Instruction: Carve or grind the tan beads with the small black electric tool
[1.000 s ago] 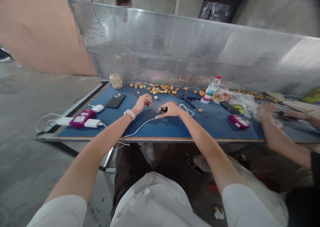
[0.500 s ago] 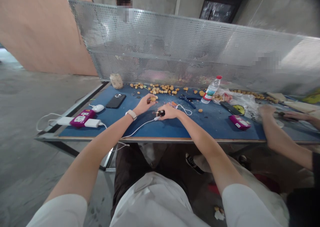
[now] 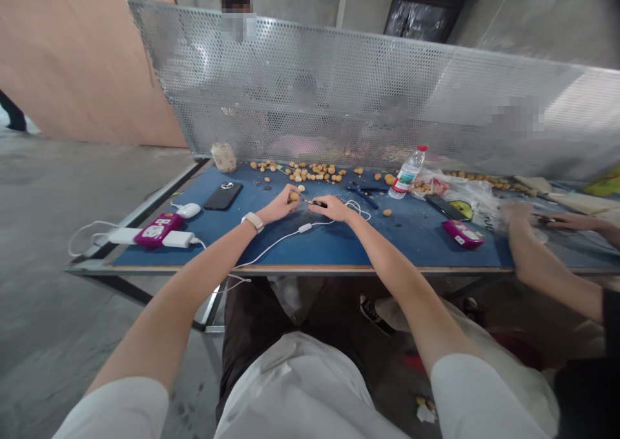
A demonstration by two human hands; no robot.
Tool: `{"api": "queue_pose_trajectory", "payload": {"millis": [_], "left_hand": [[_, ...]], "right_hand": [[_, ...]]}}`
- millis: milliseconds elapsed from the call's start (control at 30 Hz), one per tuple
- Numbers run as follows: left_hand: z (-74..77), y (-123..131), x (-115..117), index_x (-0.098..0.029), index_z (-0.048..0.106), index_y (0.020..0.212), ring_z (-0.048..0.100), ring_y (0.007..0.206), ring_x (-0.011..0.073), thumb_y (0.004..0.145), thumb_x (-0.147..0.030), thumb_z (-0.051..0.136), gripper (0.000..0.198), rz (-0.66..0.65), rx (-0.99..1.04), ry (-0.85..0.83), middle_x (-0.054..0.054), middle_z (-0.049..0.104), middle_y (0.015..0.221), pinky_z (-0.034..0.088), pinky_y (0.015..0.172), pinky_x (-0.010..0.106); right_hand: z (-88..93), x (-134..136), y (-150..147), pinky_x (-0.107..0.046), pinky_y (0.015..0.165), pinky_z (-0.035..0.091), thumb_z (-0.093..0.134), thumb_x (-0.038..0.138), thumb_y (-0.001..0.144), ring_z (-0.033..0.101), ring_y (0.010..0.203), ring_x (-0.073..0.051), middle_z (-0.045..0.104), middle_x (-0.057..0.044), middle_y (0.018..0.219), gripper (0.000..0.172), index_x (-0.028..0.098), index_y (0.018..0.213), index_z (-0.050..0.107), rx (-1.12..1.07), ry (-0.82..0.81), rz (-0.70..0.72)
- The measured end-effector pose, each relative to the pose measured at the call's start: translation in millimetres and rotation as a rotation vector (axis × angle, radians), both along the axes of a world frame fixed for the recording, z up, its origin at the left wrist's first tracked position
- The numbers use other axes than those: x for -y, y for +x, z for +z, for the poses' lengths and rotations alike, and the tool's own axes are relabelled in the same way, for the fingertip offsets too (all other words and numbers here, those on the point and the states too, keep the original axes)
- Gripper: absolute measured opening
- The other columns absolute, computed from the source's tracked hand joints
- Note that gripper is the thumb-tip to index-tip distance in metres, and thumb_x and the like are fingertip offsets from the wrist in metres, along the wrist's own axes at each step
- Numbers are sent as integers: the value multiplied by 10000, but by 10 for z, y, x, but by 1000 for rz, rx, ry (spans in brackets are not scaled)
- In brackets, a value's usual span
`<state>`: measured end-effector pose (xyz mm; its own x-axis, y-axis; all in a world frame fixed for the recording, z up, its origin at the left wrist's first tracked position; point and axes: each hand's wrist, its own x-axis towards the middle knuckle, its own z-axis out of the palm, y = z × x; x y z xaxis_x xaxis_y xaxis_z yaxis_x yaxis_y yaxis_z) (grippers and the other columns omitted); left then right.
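My left hand (image 3: 278, 208), with a pale band at its wrist, pinches a small round tan ball (image 3: 293, 196) that looks like a nut or bead. Opposite it, my right hand (image 3: 335, 208) is closed around a small dark tool (image 3: 318, 203). The tool's thin metal tip points left at the ball; whether they touch I cannot tell. Another pale ball (image 3: 301, 188) lies just beyond my left fingers. A white cable (image 3: 281, 240) with an inline connector (image 3: 305, 228) runs across the blue tabletop (image 3: 290, 255) below my hands.
Many similar balls (image 3: 317, 172) lie along the perforated metal screen (image 3: 310, 103). Blue-handled pliers (image 3: 365, 193), a water bottle (image 3: 407, 174) and a purple pack (image 3: 462, 234) are to the right. At left are a phone (image 3: 223, 195) and a jar (image 3: 223, 157). A co-worker's arm (image 3: 542, 258) reaches in.
My right hand has moved up and away from me, swinging the tool's tip toward the ball. My left hand has shifted slightly left, still pinching the ball.
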<state>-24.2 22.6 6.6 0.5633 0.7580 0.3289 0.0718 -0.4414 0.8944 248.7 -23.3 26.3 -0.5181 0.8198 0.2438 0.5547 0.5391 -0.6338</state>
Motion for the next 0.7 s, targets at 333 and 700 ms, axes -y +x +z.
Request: {"api": "queue_pose_trajectory", "payload": {"millis": [333, 700], "left_hand": [[31, 34, 78, -258, 586, 1242, 576, 568, 128, 1072, -452, 825, 352, -178, -78, -46, -96, 602, 693, 441, 593, 253], [45, 54, 98, -256, 606, 1202, 502, 561, 115, 1031, -494, 873, 396, -155, -83, -124, -83, 550, 744, 392, 557, 257]], "right_hand": [[-58, -35, -37, -346, 832, 431, 492, 846, 1110, 615, 854, -233, 627, -10, 789, 693, 206, 1006, 737, -18, -6, -27], [-75, -58, -43, -331, 777, 433, 501, 789, 1133, 579, 790, -211, 597, 7, 731, 635, 218, 933, 695, 3, -47, -8]]}}
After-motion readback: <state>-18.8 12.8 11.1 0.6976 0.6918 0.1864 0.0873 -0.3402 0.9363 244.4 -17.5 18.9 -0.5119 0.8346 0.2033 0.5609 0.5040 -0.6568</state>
